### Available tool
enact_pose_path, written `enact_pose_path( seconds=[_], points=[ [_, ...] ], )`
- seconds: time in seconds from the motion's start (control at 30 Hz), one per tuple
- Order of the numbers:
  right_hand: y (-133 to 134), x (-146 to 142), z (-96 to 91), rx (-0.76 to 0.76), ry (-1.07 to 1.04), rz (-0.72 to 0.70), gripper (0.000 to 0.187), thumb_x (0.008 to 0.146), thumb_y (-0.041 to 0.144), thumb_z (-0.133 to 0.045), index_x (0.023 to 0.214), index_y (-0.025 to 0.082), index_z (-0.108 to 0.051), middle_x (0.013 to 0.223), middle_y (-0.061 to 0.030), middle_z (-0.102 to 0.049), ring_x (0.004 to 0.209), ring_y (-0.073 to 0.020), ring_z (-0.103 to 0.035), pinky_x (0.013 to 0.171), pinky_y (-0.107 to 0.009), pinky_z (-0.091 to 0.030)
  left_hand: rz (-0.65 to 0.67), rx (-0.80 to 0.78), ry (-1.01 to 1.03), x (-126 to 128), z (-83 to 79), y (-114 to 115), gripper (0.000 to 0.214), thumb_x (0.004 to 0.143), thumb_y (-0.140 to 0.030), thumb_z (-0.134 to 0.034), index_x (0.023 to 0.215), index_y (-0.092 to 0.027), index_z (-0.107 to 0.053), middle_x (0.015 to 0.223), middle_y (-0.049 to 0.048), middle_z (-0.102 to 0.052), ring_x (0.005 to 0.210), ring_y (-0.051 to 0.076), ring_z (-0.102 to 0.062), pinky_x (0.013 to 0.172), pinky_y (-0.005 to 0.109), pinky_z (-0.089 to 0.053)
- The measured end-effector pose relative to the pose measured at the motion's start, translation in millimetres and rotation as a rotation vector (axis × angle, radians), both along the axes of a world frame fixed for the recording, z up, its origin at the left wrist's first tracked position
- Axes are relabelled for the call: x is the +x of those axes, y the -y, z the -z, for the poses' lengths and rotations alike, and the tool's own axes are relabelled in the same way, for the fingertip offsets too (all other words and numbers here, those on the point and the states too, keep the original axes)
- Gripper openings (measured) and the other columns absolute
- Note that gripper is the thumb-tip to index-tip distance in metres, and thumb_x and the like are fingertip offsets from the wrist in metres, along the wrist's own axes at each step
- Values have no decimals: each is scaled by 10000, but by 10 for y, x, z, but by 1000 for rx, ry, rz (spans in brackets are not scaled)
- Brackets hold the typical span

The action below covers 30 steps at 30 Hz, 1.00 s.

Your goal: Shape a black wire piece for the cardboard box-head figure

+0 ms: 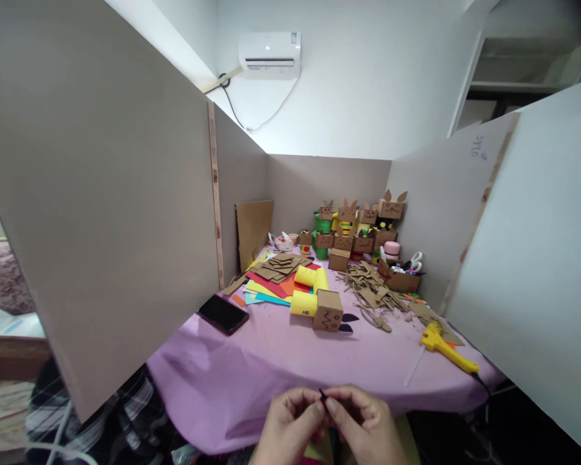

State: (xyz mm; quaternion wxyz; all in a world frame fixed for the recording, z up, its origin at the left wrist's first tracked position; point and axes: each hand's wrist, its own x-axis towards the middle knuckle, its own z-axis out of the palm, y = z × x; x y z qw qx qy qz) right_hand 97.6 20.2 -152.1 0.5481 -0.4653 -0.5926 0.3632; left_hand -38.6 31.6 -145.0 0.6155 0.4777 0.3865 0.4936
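Observation:
At the table's front edge, my left hand (293, 423) and my right hand (363, 423) meet with their fingertips pinched on a small black piece (323, 394). It is too small and too covered by the fingers to name more exactly. Beyond them a cardboard box head (328, 311) with a drawn face and dark pointed ears (349, 322) lies on its side, joined to a yellow paper tube (303, 303). More yellow tubes (314, 278) lie just behind it.
A yellow glue gun (448, 349) lies at right, its cord over the edge. A phone (223, 314) is at left. Coloured paper (266, 288), cardboard pieces (283, 266) and scraps (372, 287) cover the middle. Several box-headed figures (346, 226) stand behind; a box (401, 279) holds scissors (416, 261). Panels flank the table.

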Motion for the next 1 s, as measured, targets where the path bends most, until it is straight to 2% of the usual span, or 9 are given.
enact_pose_path(
  seconds=[0.1,0.23,0.33,0.5,0.7,0.87,1.0],
  points=[
    [24,-32,-12,135,65,100,191,761,355,-609,737,194,-710,600,-32,-709,535,-161,-638,534,-204,-481,17,-8,46,-6,32,2,453,529,-557,-742,585,-118,-650,478,-20,-573,424,73,-468,450,198,-348],
    [38,-48,-21,288,125,116,131,777,278,-589,757,224,-707,617,0,-712,541,-130,-649,565,-165,-471,27,-101,155,-10,57,-6,521,597,-629,-654,669,-113,-676,533,21,-628,440,101,-531,447,208,-369],
    [39,-49,-31,357,133,124,113,772,242,-594,763,238,-706,622,17,-709,544,-112,-643,576,-144,-465,23,-100,107,-8,51,-16,490,550,-600,-707,583,-114,-652,482,-1,-590,404,76,-487,426,195,-338],
    [32,-47,-24,325,138,162,101,760,271,-614,741,233,-705,621,9,-716,554,-125,-654,570,-151,-476,32,-37,18,-13,10,-20,463,504,-558,-756,613,-115,-676,464,-38,-546,401,53,-426,430,188,-305],
    [31,-48,45,228,115,190,218,768,379,-603,817,202,-720,659,-44,-736,562,-178,-674,549,-208,-524,22,-3,-2,-26,-21,11,463,539,-567,-728,643,-119,-682,495,-30,-555,438,72,-431,454,203,-322],
    [46,-67,6,304,148,199,145,766,333,-614,767,237,-723,696,-41,-750,629,-197,-688,610,-228,-521,-32,-32,17,-10,-9,18,498,490,-586,-739,640,-115,-684,503,-19,-580,441,74,-437,460,209,-333],
    [52,-80,-32,374,168,187,124,780,270,-600,716,250,-705,616,-14,-719,556,-165,-657,561,-212,-489,-88,-43,70,17,-16,15,506,459,-565,-766,675,-119,-666,497,-37,-575,428,67,-447,447,202,-332]
  ],
)
